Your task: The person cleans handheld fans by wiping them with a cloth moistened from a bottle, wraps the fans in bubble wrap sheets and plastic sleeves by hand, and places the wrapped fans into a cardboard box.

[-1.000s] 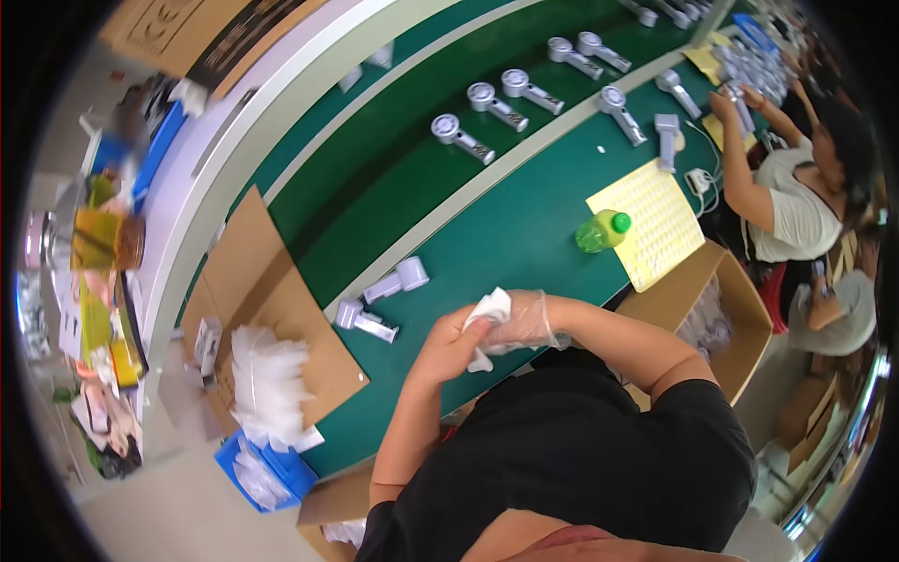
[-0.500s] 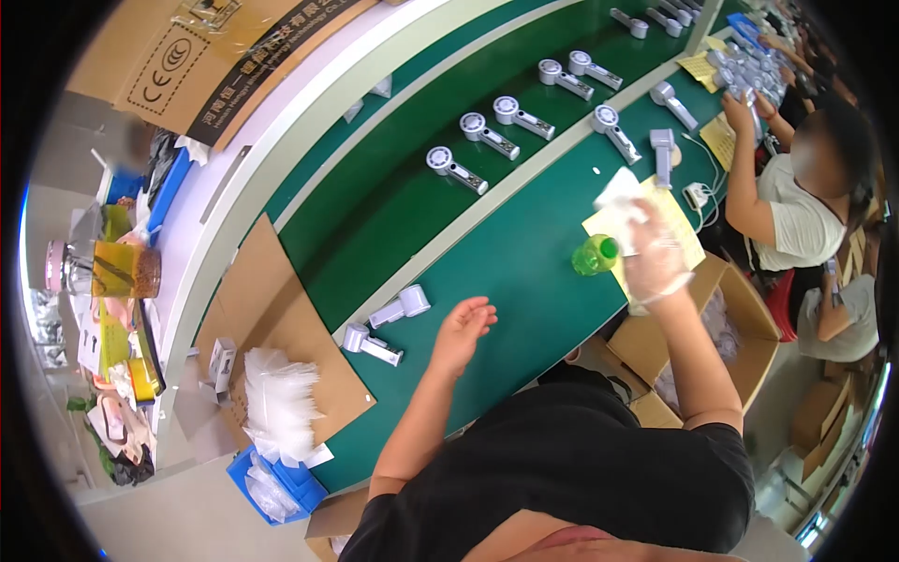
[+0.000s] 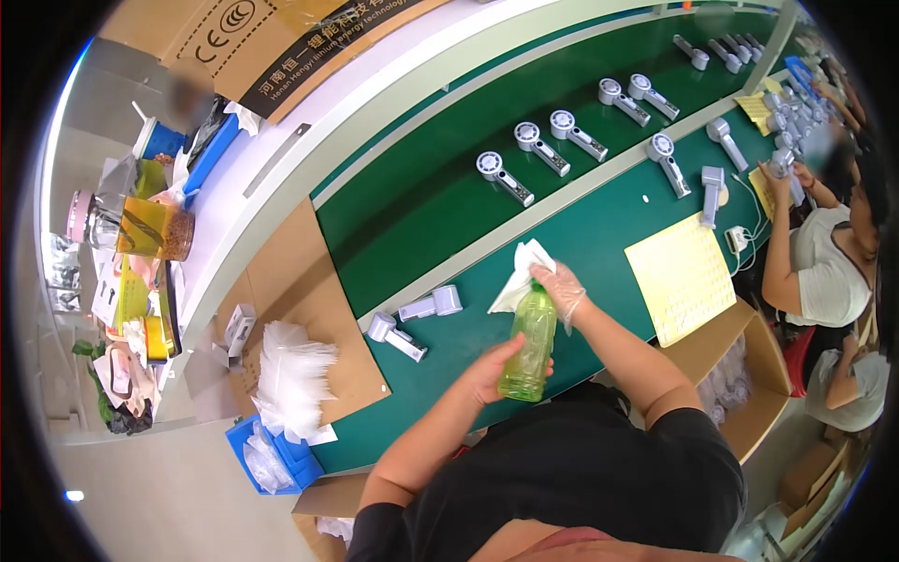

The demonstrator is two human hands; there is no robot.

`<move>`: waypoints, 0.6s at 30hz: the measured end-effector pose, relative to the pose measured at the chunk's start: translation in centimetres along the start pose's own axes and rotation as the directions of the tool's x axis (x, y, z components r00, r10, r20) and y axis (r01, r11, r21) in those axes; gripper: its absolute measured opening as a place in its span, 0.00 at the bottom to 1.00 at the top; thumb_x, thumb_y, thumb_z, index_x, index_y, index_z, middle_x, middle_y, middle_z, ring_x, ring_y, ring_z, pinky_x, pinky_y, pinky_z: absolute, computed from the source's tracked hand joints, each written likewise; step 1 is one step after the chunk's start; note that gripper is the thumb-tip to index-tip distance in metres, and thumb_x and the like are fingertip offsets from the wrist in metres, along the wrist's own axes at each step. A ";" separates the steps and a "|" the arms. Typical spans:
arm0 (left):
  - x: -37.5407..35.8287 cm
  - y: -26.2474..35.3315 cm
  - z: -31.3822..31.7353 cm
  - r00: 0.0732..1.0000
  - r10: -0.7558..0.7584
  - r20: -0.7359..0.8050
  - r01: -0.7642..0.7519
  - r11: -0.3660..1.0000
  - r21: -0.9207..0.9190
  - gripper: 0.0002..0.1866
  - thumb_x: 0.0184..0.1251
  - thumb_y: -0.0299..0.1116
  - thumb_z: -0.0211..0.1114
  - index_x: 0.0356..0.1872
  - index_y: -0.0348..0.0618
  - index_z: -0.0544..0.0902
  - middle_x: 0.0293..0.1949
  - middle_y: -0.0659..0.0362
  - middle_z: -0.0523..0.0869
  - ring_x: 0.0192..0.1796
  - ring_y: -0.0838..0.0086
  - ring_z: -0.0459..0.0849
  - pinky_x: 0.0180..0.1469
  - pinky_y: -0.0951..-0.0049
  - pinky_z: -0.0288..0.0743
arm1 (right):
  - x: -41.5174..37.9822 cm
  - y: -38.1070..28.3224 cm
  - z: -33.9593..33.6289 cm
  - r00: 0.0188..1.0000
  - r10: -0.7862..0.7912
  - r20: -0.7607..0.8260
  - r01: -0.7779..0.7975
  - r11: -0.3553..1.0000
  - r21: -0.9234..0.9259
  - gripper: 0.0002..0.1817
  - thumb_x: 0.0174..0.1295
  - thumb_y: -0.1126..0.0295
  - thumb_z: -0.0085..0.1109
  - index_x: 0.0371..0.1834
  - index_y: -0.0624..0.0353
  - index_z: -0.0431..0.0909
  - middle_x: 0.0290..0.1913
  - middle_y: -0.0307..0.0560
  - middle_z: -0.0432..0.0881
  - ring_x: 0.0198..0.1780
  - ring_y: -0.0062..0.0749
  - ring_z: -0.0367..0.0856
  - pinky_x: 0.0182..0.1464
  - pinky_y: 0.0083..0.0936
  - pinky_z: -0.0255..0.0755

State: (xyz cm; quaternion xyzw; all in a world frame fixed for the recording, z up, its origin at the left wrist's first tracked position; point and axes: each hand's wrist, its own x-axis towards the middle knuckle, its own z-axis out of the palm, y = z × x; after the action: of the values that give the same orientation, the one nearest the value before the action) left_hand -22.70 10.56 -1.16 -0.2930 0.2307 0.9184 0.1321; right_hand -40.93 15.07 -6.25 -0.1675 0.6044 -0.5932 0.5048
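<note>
A translucent green bottle (image 3: 532,342) was held slantwise near the edge of the smooth green worktop (image 3: 599,255).
I saw the left hand (image 3: 496,373) wrapped around its lower end, the plastic-gloved right hand (image 3: 563,290) clasping its neck and a crumpled white cloth (image 3: 517,279).

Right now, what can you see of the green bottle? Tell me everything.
The green bottle looks like see-through plastic, slim-necked and wider below. It is held at the near side of the green table, base toward the wearer, top pointing away. The left hand grips its lower part; the gloved right hand, with a white cloth, partly hides its top. I cannot tell how full it is.
</note>
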 end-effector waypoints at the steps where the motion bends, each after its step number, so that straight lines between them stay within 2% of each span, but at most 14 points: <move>1: -0.1 -0.2 0.6 1.000 -0.002 -0.009 0.002 1.000 0.004 0.28 0.58 0.54 0.49 0.48 0.38 0.69 0.41 0.49 0.77 0.42 0.63 0.79 0.43 0.64 0.74 | 0.5 1.1 0.4 1.000 0.000 0.004 0.000 1.000 0.009 0.19 0.55 0.59 0.51 0.44 0.62 0.71 0.36 0.43 0.75 0.35 0.27 0.72 0.39 0.23 0.68; 3: -0.6 -0.6 2.4 0.987 0.057 -0.151 -0.084 0.980 -0.178 0.29 0.58 0.57 0.48 0.45 0.38 0.71 0.36 0.49 0.78 0.37 0.63 0.80 0.40 0.65 0.75 | 1.2 3.2 1.2 0.990 0.078 0.118 -0.102 0.973 0.208 0.20 0.53 0.59 0.54 0.44 0.61 0.70 0.35 0.43 0.75 0.35 0.27 0.73 0.37 0.24 0.69; 4: -0.7 -0.6 3.2 0.979 0.035 -0.199 -0.080 0.972 -0.221 0.29 0.58 0.58 0.47 0.43 0.39 0.72 0.34 0.50 0.79 0.34 0.63 0.80 0.36 0.65 0.76 | 0.8 3.4 1.3 0.981 0.126 0.147 -0.161 0.952 0.259 0.21 0.52 0.58 0.56 0.44 0.61 0.70 0.34 0.43 0.74 0.35 0.27 0.73 0.35 0.25 0.70; 6: 0.0 -2.2 1.9 0.978 0.019 -0.209 -0.073 0.964 -0.256 0.28 0.58 0.57 0.47 0.43 0.39 0.72 0.34 0.51 0.79 0.34 0.63 0.80 0.35 0.65 0.75 | -0.2 2.7 1.1 0.960 0.220 0.172 -0.236 0.968 0.080 0.20 0.52 0.58 0.55 0.43 0.61 0.70 0.34 0.43 0.74 0.34 0.27 0.73 0.35 0.25 0.70; 8: 0.1 -2.9 1.6 0.963 -0.014 -0.267 -0.064 0.957 -0.282 0.26 0.59 0.56 0.47 0.41 0.41 0.72 0.32 0.53 0.79 0.33 0.64 0.79 0.33 0.67 0.75 | -1.5 1.5 1.1 0.957 0.219 0.189 -0.247 0.959 0.140 0.20 0.53 0.58 0.55 0.42 0.62 0.71 0.33 0.43 0.74 0.34 0.26 0.72 0.35 0.24 0.69; 10: 0.1 -2.8 1.8 0.961 -0.022 -0.276 -0.049 0.967 -0.250 0.26 0.59 0.56 0.47 0.41 0.41 0.72 0.32 0.53 0.79 0.32 0.65 0.79 0.33 0.67 0.75 | -1.7 1.2 0.7 0.958 0.188 0.216 -0.198 0.980 0.028 0.19 0.54 0.57 0.53 0.41 0.61 0.71 0.32 0.42 0.74 0.33 0.25 0.71 0.36 0.23 0.68; 14: 0.2 -2.1 2.5 0.954 -0.038 -0.298 -0.012 0.987 -0.162 0.25 0.60 0.55 0.47 0.40 0.40 0.72 0.30 0.54 0.79 0.31 0.67 0.79 0.31 0.68 0.74 | -0.2 3.6 -0.4 0.962 0.157 0.225 -0.154 0.988 -0.031 0.19 0.55 0.57 0.52 0.41 0.61 0.72 0.32 0.41 0.73 0.32 0.24 0.70 0.36 0.22 0.67; 18: 1.1 -1.7 2.3 0.967 -0.057 -0.248 0.014 0.985 -0.172 0.25 0.60 0.55 0.47 0.39 0.40 0.72 0.30 0.55 0.79 0.30 0.67 0.79 0.31 0.69 0.75 | -0.4 3.0 -1.3 0.967 0.145 0.208 -0.150 0.989 0.009 0.18 0.56 0.58 0.51 0.41 0.61 0.72 0.33 0.41 0.74 0.32 0.23 0.70 0.37 0.22 0.67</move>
State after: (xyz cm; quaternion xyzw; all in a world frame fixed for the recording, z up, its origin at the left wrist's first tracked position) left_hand -24.01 13.28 -0.75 -0.4215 0.1615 0.8875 0.0927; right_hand -40.66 16.84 -9.01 -0.1769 0.5522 -0.5407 0.6095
